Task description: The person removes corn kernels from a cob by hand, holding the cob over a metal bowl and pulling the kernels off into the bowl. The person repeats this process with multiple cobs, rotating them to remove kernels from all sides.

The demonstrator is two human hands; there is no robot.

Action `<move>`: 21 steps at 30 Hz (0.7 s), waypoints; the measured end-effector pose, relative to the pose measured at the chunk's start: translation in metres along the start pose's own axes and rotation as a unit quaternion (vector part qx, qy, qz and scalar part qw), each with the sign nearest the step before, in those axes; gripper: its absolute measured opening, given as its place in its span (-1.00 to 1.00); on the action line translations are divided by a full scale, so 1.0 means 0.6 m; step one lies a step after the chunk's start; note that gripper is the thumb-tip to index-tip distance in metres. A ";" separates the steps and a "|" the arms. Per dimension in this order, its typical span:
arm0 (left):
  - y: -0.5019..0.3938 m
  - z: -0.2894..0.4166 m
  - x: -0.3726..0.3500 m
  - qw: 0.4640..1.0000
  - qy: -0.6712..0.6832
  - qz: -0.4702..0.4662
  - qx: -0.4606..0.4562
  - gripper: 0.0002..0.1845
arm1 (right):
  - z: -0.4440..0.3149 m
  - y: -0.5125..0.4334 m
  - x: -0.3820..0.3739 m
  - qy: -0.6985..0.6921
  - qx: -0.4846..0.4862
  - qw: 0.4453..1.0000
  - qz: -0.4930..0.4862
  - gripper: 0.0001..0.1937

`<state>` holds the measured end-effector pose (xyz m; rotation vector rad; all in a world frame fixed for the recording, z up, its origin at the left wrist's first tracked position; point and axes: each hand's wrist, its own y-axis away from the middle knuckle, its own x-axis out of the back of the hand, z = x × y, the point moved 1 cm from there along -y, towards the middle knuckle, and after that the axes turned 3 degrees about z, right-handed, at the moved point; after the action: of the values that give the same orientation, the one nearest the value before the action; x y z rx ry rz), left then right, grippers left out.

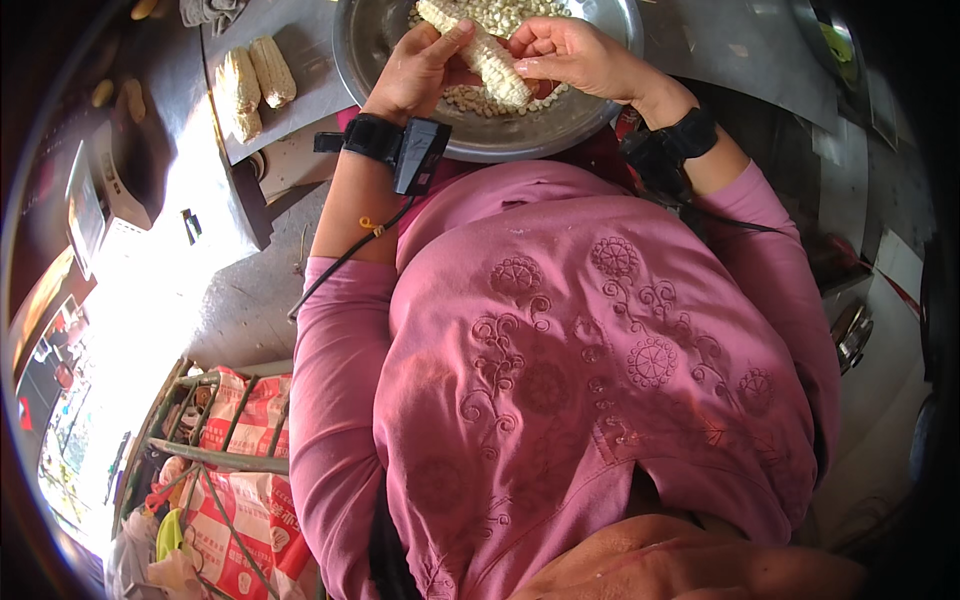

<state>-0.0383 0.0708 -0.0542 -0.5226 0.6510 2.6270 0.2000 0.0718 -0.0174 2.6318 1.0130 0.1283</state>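
Observation:
A pale, dried corn cob (496, 66) slants over a wide metal basin (517, 142). My left hand (424, 66) is wrapped around its upper part, thumb lying along the top. At the lower right side of the cob, my right hand (574, 56) has its thumb and fingers against the kernels. The upper end of the cob looks largely stripped, while dense rows cover the lower end. Loose white kernels (517, 15) lie in the basin below, partly hidden by both hands and the cob.
Several corn cobs (255, 82) rest on the metal surface left of the basin. A metal rack (217, 454) with red-and-white bags (244, 517) stands at lower left. Each wrist carries a strapped black device (421, 156) with a cable. Strong sunlight falls on the left.

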 end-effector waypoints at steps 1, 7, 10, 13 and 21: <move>-0.001 0.000 0.000 1.000 -0.013 0.008 0.005 -0.64 | 0.003 -0.001 -0.003 0.018 0.008 1.000 0.013 -0.82; -0.002 -0.006 -0.003 1.000 0.017 0.019 -0.008 -0.55 | 0.029 -0.006 -0.007 0.093 0.022 0.994 0.061 -0.84; -0.004 -0.007 -0.001 1.000 0.028 -0.001 0.004 -0.62 | 0.030 -0.010 0.002 0.065 0.026 0.995 0.078 -0.82; -0.005 -0.008 0.004 0.999 0.038 0.007 -0.002 -0.60 | 0.019 -0.001 0.014 0.004 -0.009 0.999 0.038 -0.79; -0.006 -0.012 0.003 0.999 0.041 0.029 0.007 -0.57 | 0.031 -0.005 0.013 0.017 0.011 1.000 -0.006 -0.73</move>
<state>-0.0364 0.0703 -0.0622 -0.6182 0.7205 2.6638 0.2075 0.0741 -0.0359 2.6509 1.0463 0.1613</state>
